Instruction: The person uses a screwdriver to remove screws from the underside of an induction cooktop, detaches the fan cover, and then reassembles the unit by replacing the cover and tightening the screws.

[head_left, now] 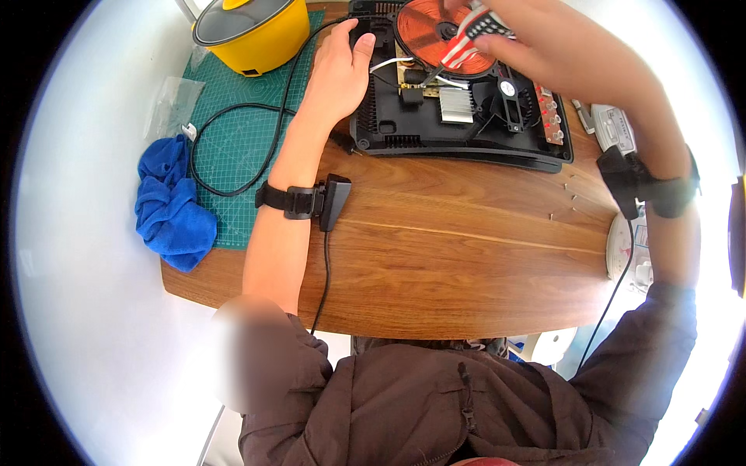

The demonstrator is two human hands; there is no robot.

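An opened black induction cooker point(460, 147) lies at the far side of the table, its inner parts bare. It holds a round copper coil point(420, 35), a silver heat sink point(456, 105), a black fan point(497, 105) and a strip of circuit board point(549, 116). My right hand point(521, 39) is closed round a screwdriver point(464, 43) with a stars-and-stripes handle. The shaft slants down toward the small parts beside the heat sink; exact tip contact is hard to see. My left hand point(339, 70) rests at the cooker's left edge, fingers stretched and thumb apart, holding nothing.
A green cutting mat point(233, 225) lies at left under a yellow pot point(264, 43) and a looping black cable point(268, 155). A blue cloth point(171, 206) overlaps its edge. Several small screws point(573, 197) lie at right, near a white round container point(619, 248).
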